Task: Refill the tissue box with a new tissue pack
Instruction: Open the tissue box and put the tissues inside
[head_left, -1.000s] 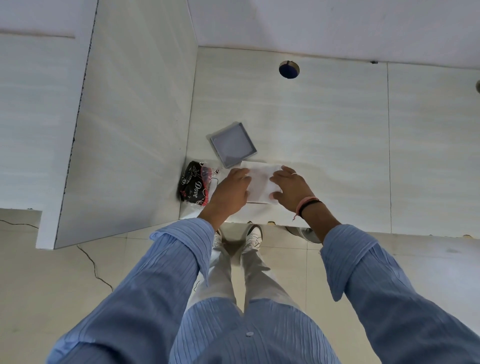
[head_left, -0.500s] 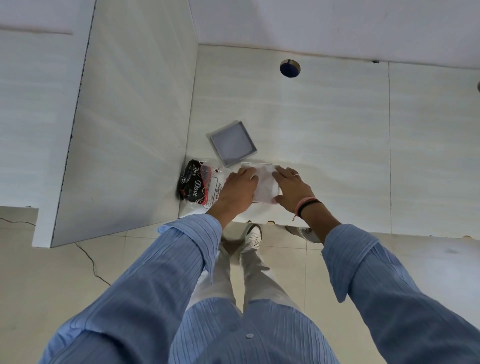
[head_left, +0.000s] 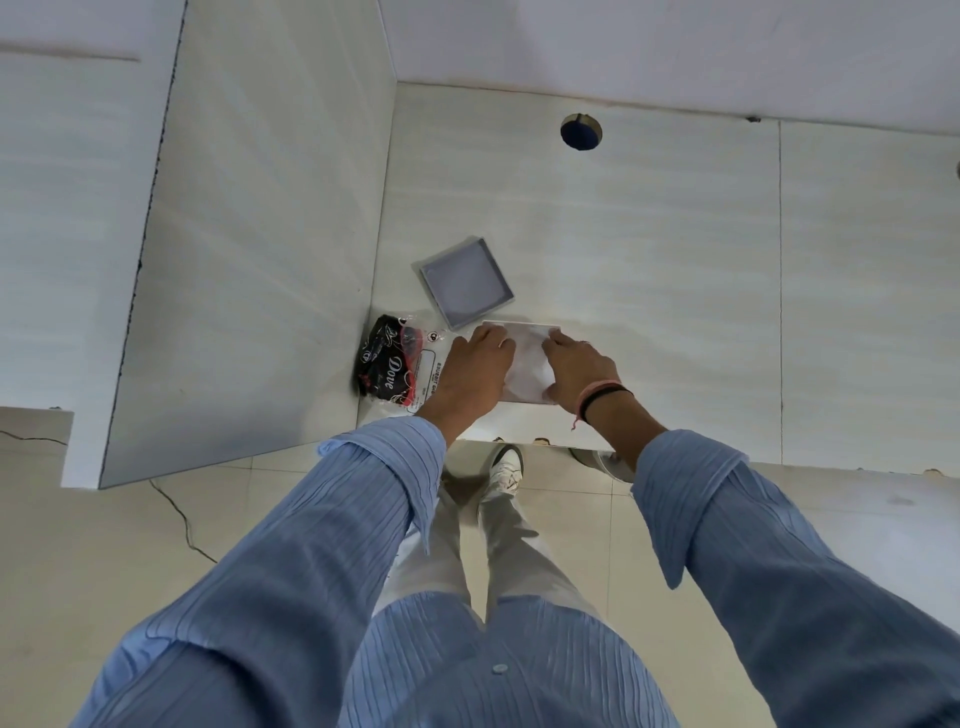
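A white square tissue box (head_left: 527, 358) holding white tissues lies near the front edge of the pale tiled counter (head_left: 675, 270). My left hand (head_left: 475, 371) covers its left side and my right hand (head_left: 579, 369) presses on its right side, fingers curled onto the tissues. Just behind it lies the grey square lid (head_left: 465, 283), turned at an angle. To the left, against the side wall, lies the black and clear "Dove" tissue wrapper (head_left: 397, 369), crumpled.
A side wall (head_left: 260, 234) closes the counter on the left. A round hole with a blue inside (head_left: 581, 131) sits in the counter at the back. The counter's front edge runs just below my wrists; floor tiles and my shoes lie beneath.
Both hands have drawn closer together over the tissues and pushed them down, so less white shows between them. The lid and wrapper stayed put.
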